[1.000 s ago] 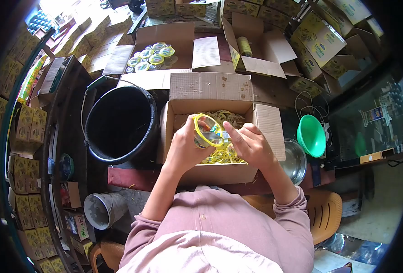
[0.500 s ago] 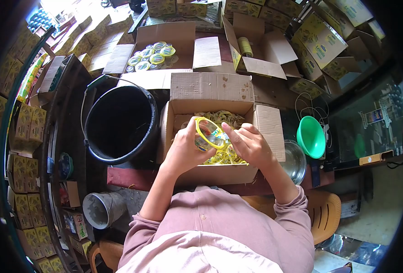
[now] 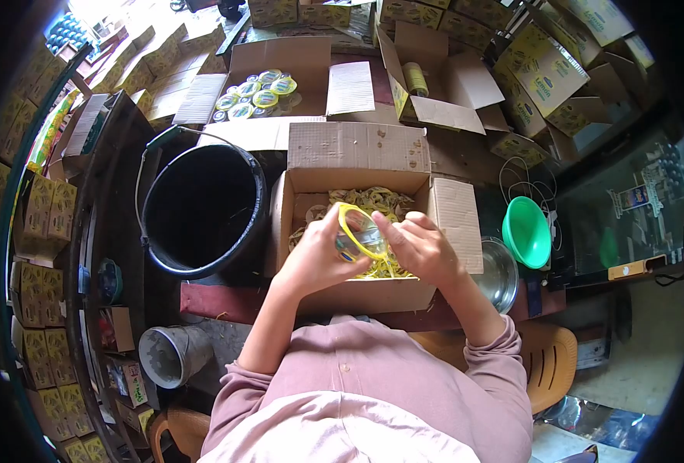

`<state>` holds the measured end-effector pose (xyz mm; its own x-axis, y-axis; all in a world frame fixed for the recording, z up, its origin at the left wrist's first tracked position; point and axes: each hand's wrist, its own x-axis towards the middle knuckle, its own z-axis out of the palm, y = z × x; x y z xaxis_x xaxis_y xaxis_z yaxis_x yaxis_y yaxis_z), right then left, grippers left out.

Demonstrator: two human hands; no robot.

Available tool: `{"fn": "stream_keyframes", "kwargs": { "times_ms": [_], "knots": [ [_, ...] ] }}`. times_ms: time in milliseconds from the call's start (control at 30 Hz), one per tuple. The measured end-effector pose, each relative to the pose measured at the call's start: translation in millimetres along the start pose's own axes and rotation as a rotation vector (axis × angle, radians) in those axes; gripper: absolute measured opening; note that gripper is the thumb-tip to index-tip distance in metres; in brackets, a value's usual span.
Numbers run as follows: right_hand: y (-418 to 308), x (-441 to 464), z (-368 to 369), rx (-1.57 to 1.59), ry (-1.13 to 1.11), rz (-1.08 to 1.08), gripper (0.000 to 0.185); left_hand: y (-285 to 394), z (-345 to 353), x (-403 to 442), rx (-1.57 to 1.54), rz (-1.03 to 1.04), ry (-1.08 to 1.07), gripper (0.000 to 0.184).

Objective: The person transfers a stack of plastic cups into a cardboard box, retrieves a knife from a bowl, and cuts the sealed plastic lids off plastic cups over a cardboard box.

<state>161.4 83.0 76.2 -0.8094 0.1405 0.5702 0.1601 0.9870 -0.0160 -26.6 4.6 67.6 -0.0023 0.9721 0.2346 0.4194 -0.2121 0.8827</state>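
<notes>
My left hand [image 3: 311, 253] is wrapped round the side of a yellow-rimmed clear plastic tub [image 3: 363, 233], tilted with its round face toward me. At the tub's right edge my right hand [image 3: 428, 251] is closed, its index finger and thumb against the rim and the other fingers curled in. Both hands are over an open cardboard box [image 3: 357, 181]. Inside it lie crumpled yellowish scraps [image 3: 384, 202] and bright yellow strips [image 3: 388, 268], partly hidden by my hands.
A black bucket [image 3: 150, 224] stands left of the box. At the right are a green bowl [image 3: 527, 231] and a metal bowl [image 3: 498, 274]. Behind, an open carton [image 3: 280, 58] holds several yellow-rimmed tubs [image 3: 265, 98]; another carton [image 3: 465, 73] holds a yellow stack [image 3: 414, 78].
My left hand has turned the tub so that its face points more to the right. My right hand has shifted slightly, its fingers staying at the rim.
</notes>
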Motion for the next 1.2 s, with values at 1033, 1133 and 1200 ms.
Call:
{"fn": "stream_keyframes", "kwargs": {
  "times_ms": [1033, 1133, 1200],
  "knots": [
    [0, 3, 6, 0.013, 0.061, -0.034, 0.052, -15, -2, -2, -0.225, -0.064, -0.179, 0.052],
    [1, 1, 9, 0.045, 0.068, -0.034, 0.052, -23, 1, -4, -0.321, -0.125, -0.207, 0.054],
    [1, -1, 10, 0.078, 0.036, 0.005, 0.054, -30, 4, -5, -0.423, -0.174, -0.226, 0.055]
  ]
}}
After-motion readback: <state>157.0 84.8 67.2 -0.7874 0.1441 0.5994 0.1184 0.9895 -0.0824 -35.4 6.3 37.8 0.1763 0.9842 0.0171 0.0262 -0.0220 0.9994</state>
